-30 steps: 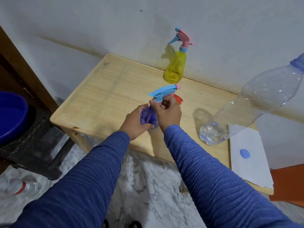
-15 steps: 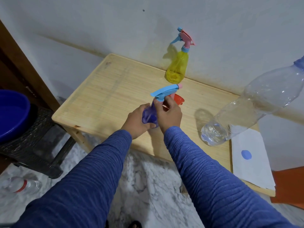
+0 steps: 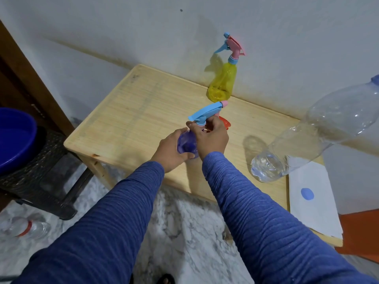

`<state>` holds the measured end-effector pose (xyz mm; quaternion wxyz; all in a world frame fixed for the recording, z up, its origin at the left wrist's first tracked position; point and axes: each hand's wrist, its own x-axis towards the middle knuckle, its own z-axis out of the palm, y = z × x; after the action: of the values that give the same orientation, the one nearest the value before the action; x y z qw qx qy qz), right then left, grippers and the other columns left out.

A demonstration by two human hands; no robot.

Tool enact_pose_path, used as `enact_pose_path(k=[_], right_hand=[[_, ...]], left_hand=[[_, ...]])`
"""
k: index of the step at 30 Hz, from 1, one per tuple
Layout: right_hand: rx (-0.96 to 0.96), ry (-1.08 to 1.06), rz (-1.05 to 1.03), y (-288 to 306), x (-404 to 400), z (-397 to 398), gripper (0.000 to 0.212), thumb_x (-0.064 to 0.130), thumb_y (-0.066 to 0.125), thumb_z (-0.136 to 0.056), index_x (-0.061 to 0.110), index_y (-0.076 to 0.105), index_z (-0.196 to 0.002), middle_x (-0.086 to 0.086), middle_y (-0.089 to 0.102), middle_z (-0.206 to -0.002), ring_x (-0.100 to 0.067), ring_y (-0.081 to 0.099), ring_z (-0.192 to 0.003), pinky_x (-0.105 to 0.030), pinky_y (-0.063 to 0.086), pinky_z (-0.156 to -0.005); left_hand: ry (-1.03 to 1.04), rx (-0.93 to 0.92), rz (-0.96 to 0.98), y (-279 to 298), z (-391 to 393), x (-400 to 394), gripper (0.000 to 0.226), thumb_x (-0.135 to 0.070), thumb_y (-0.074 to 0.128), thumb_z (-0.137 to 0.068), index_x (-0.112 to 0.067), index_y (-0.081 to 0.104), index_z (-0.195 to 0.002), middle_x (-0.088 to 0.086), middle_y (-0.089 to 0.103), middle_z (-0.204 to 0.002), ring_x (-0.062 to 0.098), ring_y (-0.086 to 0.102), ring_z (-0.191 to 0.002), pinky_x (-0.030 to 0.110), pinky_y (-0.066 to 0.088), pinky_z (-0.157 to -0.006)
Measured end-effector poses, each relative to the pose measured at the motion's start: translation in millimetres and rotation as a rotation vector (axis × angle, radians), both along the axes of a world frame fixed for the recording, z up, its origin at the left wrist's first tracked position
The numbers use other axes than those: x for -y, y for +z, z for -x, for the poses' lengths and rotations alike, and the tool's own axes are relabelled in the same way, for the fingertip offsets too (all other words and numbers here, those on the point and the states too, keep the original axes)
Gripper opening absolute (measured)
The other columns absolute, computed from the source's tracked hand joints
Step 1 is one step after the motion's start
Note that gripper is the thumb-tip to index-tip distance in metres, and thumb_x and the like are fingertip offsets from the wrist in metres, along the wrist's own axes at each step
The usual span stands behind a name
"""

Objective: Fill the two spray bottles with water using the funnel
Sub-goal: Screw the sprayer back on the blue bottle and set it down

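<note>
Translucent purple spray bottle (image 3: 185, 143), two-handed.

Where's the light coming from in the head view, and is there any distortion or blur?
Head view: shadows of the yellow spray bottle and the clear water bottle fall to their left, so light comes from the right; wide-angle bending leans the water bottle and curves the wooden table edges; focus is sharp, no glare.
</note>
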<state>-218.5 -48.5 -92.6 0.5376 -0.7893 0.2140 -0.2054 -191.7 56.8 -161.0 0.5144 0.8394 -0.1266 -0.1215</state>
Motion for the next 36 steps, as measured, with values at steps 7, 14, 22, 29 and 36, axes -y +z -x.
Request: enact_pose_path(k=[7,14,22,29,36], right_hand=[[-0.021,0.027,0.041,-6,-2,3,0.020,0.022,0.062,-0.086,0.011,0.065,-0.102,-0.002,0.062,-0.105,-0.011,0.054,-0.091,-0.009,0.038,-0.069],[-0.015,0.016,-0.139,0,-7,4,0.026,0.025,0.072,-0.080,0.013,0.059,-0.099,0.008,0.061,-0.087,0.004,0.055,-0.074,-0.007,0.043,-0.067],[-0.039,0.023,-0.069,6,-4,2,0.035,0.025,0.078,-0.073,0.012,0.059,-0.099,0.007,0.063,-0.091,0.001,0.055,-0.078,-0.006,0.040,-0.064],[-0.045,0.064,-0.023,0,-3,4,0.011,0.019,0.065,-0.083,0.012,0.063,-0.091,0.006,0.061,-0.080,-0.002,0.053,-0.068,-0.014,0.040,-0.063],[-0.040,0.028,-0.134,3,-3,3,0.026,0.026,0.076,-0.076,0.014,0.066,-0.097,0.006,0.067,-0.091,-0.005,0.059,-0.082,-0.006,0.043,-0.067]], left_hand=[[0.006,-0.023,0.032,-4,-1,1,0.085,-0.019,0.083,-0.066,-0.025,0.042,-0.140,-0.003,0.060,-0.127,0.014,0.058,-0.113,0.035,0.046,-0.101],[0.006,-0.028,0.032,-3,0,0,0.083,-0.019,0.083,-0.067,-0.025,0.042,-0.139,-0.003,0.060,-0.125,0.013,0.059,-0.111,0.033,0.047,-0.100],[0.011,-0.025,0.020,-5,-1,0,0.081,-0.020,0.082,-0.067,-0.026,0.043,-0.138,-0.002,0.061,-0.122,0.015,0.058,-0.110,0.034,0.047,-0.099],[0.003,-0.011,0.027,-8,-2,0,0.085,-0.025,0.083,-0.064,-0.028,0.043,-0.138,-0.004,0.060,-0.126,0.014,0.058,-0.113,0.036,0.046,-0.101],[-0.001,-0.002,0.028,-10,-3,0,0.086,-0.028,0.084,-0.063,-0.028,0.042,-0.138,-0.006,0.060,-0.127,0.013,0.058,-0.114,0.038,0.046,-0.101]])
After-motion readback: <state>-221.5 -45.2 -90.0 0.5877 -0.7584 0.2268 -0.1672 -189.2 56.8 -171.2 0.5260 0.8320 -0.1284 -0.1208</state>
